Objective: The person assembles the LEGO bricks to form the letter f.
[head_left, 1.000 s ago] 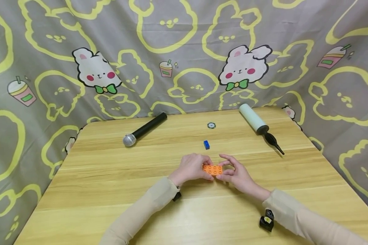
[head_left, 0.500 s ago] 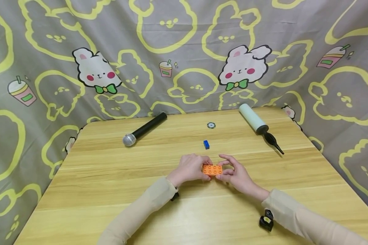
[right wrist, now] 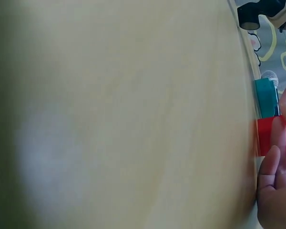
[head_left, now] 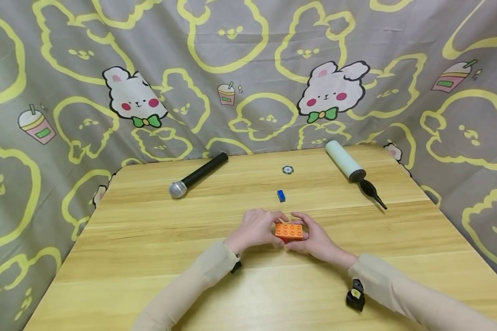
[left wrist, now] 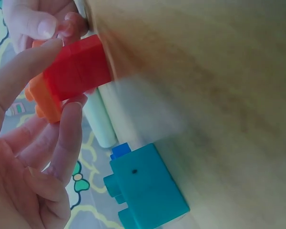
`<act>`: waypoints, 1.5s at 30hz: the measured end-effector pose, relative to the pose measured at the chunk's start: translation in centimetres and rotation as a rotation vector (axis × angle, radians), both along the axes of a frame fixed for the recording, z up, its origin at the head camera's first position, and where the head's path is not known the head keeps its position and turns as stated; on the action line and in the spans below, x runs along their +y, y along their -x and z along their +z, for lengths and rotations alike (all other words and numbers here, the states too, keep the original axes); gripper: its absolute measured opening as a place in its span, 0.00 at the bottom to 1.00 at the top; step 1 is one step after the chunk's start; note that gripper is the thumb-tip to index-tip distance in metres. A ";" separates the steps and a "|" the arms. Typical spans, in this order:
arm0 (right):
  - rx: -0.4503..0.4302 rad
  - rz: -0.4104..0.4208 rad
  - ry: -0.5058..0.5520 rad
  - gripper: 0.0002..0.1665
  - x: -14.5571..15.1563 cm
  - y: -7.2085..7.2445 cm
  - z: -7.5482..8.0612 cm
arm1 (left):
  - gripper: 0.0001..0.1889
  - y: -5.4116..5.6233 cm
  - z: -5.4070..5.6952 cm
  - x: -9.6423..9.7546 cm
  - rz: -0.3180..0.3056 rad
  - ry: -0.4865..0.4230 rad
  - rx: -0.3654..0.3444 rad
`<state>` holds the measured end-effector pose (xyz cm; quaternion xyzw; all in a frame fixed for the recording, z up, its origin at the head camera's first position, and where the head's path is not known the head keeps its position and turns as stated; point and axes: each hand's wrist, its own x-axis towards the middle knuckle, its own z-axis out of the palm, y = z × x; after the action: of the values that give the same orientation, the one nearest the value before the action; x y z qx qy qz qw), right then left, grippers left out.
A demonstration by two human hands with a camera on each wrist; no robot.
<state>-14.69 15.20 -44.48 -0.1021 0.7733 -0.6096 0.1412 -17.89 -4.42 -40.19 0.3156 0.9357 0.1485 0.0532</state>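
Note:
An orange toy brick sits on top of a red toy brick, the two stacked at the middle of the table. My left hand pinches the stack from the left between thumb and fingers. From the right, my right hand holds the stack's other end, and one of its fingers lies along the red side in the right wrist view. Beside the stack a teal toy brick stands on the table, hidden in the head view. A small blue toy brick lies beyond the hands.
A round chip lies near the back of the wooden table. At the back left is a microphone; a pale hand pump with a black nozzle lies at the back right. A patterned curtain hangs behind.
The right hand has shifted slightly left, its fingers nearer the left hand's around the stack. More of the red brick shows under the orange one. The head view has turned slightly left.

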 end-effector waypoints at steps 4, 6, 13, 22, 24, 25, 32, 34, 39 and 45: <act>0.038 -0.016 -0.053 0.51 -0.3 0.2 -0.1 | 0.27 -0.1 -0.1 0.1 0.001 0.008 -0.003; 0.070 -0.027 -0.085 0.50 -0.4 0.3 -0.3 | 0.27 -0.1 -0.1 0.2 0.002 0.010 -0.003; 0.115 -0.064 -0.158 0.47 -0.5 0.5 -0.7 | 0.33 0.2 0.4 0.2 0.003 -0.004 -0.025; 0.170 -0.067 -0.190 0.46 -0.6 0.5 -1.1 | 0.32 2.5 2.4 -0.9 0.055 -0.187 -0.023; 0.193 -0.061 -0.205 0.46 -0.7 0.5 -1.2 | 0.33 3.4 2.3 -0.8 0.084 -0.202 -0.011; 0.195 -0.058 -0.209 0.46 -0.7 0.6 -1.3 | 0.34 3.9 2.2 -0.8 0.096 -0.207 -0.009; 0.137 -0.049 -0.226 0.48 -0.9 1.0 -1.5 | 0.32 7.5 1.3 -0.2 0.143 -0.117 0.021; 0.123 -0.052 -0.232 0.48 -1.0 1.0 -1.6 | 0.32 8.3 1.0 0.1 0.153 -0.075 0.029; 0.095 -0.066 -0.225 0.48 -1.1 0.9 -1.6 | 0.32 9.7 0.4 0.8 0.153 -0.007 0.001; 0.097 -0.069 -0.210 0.48 -1.1 0.8 -1.4 | 0.32 10.6 -0.3 1.6 0.163 0.029 -0.039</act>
<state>-15.44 14.05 -45.88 -0.0897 0.8418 -0.5242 0.0924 -28.53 -2.84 -40.45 0.2345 0.9592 0.1447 0.0636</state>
